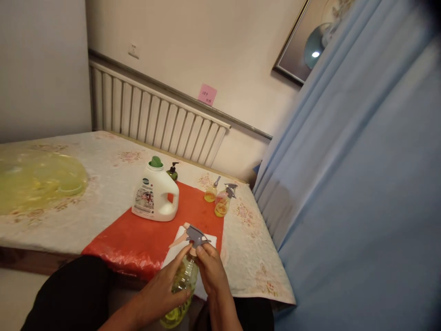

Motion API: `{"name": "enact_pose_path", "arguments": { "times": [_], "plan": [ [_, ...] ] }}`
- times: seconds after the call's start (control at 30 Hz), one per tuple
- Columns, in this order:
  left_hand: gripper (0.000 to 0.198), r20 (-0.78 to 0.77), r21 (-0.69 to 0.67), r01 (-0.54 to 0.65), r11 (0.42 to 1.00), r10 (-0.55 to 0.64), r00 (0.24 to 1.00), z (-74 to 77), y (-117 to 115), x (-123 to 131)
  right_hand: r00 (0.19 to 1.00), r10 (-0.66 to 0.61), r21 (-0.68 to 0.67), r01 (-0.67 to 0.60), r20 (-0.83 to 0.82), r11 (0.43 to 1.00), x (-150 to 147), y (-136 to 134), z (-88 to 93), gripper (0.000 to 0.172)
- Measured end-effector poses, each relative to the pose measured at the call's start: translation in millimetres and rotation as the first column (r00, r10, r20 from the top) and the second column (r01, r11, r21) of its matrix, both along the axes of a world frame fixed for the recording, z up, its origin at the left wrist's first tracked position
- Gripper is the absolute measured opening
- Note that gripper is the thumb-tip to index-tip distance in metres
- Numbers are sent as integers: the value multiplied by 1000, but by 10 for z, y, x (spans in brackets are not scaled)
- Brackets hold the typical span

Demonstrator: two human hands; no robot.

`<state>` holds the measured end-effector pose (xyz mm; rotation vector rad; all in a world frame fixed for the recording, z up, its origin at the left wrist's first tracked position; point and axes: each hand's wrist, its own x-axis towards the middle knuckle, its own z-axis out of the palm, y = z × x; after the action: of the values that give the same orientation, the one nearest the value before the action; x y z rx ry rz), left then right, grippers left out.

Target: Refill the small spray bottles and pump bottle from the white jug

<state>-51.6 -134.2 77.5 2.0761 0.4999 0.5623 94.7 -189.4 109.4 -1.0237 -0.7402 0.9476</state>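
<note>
A clear spray bottle (182,280) with yellow-green liquid is between my hands, tilted, below the table's front edge. My left hand (168,285) wraps its body, fingers round the side and up near the neck. At the neck, just under the grey trigger head (197,235), the fingers of my right hand (211,264) close on the collar. Behind the bottle lies a white cloth or paper (175,252) on a red mat (193,207). Farther back on the mat stands a white jug (156,195) with a label and a green piece in its mouth.
Small spray bottles (221,209) stand at the mat's right side, a green pump bottle (172,172) behind the jug. A yellowish transparent plastic bag (37,177) lies at left on the flowered tablecloth (106,158). A blue curtain (347,184) hangs at right; a radiator (155,110) lines the wall.
</note>
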Motion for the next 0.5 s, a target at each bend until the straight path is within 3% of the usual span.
{"name": "enact_pose_path", "arguments": {
  "times": [0.17, 0.37, 0.5],
  "plan": [
    [94, 27, -27, 33, 999, -32, 999, -2, -6, 10, 998, 2, 12, -1, -59, 1000, -1, 19, 18, 34],
    [92, 35, -40, 46, 998, -45, 998, 39, 0, 0, 992, -120, -16, 121, 44, 992, -60, 27, -19, 35],
    [93, 63, -88, 76, 993, -71, 996, 85, 15, -11, 999, -51, -15, 51, 8, 999, -23, -9, 38, 32]
  ]
}}
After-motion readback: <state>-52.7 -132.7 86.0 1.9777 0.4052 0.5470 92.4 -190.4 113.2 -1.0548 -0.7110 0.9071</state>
